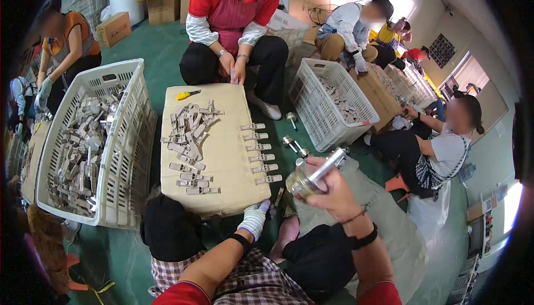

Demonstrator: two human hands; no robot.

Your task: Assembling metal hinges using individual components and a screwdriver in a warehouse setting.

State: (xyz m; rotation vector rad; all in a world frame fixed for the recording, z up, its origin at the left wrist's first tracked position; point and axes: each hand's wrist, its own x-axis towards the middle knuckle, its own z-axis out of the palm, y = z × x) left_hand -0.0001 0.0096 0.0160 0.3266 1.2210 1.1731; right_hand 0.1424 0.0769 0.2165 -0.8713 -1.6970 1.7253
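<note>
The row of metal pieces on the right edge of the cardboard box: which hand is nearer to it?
Left. The gloved left hand is just below the row of metal pieces, at the box's near corner. The right hand is off to the right, holding a metal cylinder.

Head-worn fisheye, downward over cardboard box [222, 138]

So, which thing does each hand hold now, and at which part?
The right hand grips a shiny metal knob set around its middle. The gloved left hand rests at the cardboard box edge; whether it holds anything cannot be told.

Cardboard box [222, 155], metal parts [189, 138], yellow cutter [187, 95]
</note>
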